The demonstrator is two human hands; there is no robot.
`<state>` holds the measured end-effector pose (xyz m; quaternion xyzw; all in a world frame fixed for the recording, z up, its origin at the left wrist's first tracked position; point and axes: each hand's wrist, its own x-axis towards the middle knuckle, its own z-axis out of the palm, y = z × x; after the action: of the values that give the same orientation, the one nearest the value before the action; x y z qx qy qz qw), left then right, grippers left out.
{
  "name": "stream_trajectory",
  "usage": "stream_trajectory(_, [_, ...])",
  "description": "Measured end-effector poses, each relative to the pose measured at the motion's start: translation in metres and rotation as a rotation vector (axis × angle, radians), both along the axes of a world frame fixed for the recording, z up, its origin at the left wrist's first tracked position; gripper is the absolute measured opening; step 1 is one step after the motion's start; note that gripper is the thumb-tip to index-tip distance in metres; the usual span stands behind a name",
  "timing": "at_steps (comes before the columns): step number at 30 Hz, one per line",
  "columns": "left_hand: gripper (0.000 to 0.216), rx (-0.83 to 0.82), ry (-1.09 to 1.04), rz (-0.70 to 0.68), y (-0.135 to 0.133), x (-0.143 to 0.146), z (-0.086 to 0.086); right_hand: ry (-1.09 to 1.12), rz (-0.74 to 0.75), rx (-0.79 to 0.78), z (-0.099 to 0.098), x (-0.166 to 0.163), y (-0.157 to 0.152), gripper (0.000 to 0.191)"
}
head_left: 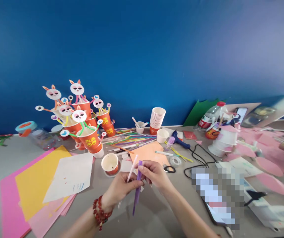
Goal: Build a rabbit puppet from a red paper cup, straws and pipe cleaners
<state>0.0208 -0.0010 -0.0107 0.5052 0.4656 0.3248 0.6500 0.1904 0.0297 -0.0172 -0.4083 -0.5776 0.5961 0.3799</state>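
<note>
Apparently, a purple strip (136, 197) is being adjusted, pinched by the right hand (155, 173) and, beside a straw (132, 167), the left hand (121, 187); steadiness seems needed next.

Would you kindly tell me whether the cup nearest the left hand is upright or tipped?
Upright; the cup stands with its round mouth facing up.

Bare forearms (184, 206), red beaded bracelet (103, 215) — looped round left wrist (108, 198), beaded end dangling

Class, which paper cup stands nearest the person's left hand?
The single red, white-lined cup with dark specks inside, just beyond the left hand; the other cups stand farther away.
</note>
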Motion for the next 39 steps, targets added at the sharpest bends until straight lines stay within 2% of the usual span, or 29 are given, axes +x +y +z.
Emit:
stream_trajectory(3, [0.047, -0.080, 0.008, 0.061, 0.001, -0.006, -0.001, -0.183, -0.049, 0.120, -0.003, 0.023, -0.001, 0.050])
stream_trajectory(6, [0.048, -0.106, -0.035, 0.139, 0.001, -0.012, 0.001, -0.658, -0.158, 0.344, -0.010, 0.062, -0.005, 0.035])
stream_trajectory(9, [0.045, -0.089, -0.074, 0.185, 0.003, -0.015, 0.002, -1.067, -0.197, 0.377, -0.020, 0.096, -0.013, 0.026])
stream_trajectory(12, [0.045, -0.087, -0.103, 0.216, 0.006, -0.014, 0.000, -1.184, -0.142, 0.381, -0.033, 0.110, -0.020, 0.032])
stream_trajectory(18, [0.043, -0.059, -0.208, 0.326, 0.010, -0.014, 0.000, -1.189, -0.093, 0.413, -0.044, 0.117, -0.020, 0.025])
stream_trajectory(22, [0.045, -0.044, -0.227, 0.349, 0.012, -0.017, 0.006, -1.227, -0.087, 0.367, -0.039, 0.116, -0.016, 0.010])
stream_trajectory(26, [0.045, -0.031, -0.256, 0.331, 0.017, -0.021, 0.012, -1.221, -0.079, 0.254, -0.029, 0.116, -0.013, 0.007])
stream_trajectory(29, [0.044, -0.029, -0.264, 0.304, 0.021, -0.023, 0.017, -1.090, -0.041, 0.140, -0.027, 0.126, -0.010, 0.013])
stream_trajectory(33, [0.040, 0.015, -0.224, 0.269, 0.026, -0.025, 0.023, -0.683, 0.019, -0.080, -0.032, 0.143, -0.007, 0.023])
stream_trajectory(35, [0.039, 0.042, -0.192, 0.259, 0.028, -0.025, 0.027, -0.598, 0.031, -0.078, -0.031, 0.145, -0.007, 0.029])
stream_trajectory(39, [0.045, 0.073, -0.101, 0.250, 0.031, -0.023, 0.033, -0.692, 0.159, 0.002, -0.010, 0.128, -0.011, 0.026])
